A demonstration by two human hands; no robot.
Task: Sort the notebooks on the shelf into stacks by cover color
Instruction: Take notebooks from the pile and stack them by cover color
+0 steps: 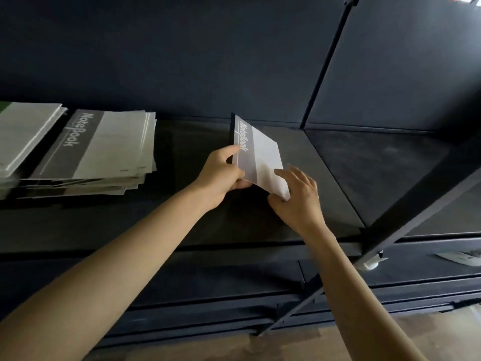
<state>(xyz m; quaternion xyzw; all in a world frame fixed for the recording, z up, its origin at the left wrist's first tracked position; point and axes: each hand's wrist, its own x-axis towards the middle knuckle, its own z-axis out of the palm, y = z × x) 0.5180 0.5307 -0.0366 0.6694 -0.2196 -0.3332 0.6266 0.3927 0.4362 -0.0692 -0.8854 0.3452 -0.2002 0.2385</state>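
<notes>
A notebook [260, 155] with a black spine band and a pale grey cover stands tilted on the dark shelf [182, 222], near its middle. My left hand [223, 175] grips its near left edge, thumb on the cover. My right hand [296, 194] holds the near right corner, fingers spread on the cover and thumb beneath. To the left lies a stack of black-banded notebooks [104, 149]. Another stack with pale covers and a green corner [23, 136] sits at the far left edge of view.
A black upright post [325, 61] divides the shelf from the neighbouring bay on the right. A diagonal black frame bar [416, 204] crosses in front at the right. Lower shelves and a wooden floor [390, 342] lie below.
</notes>
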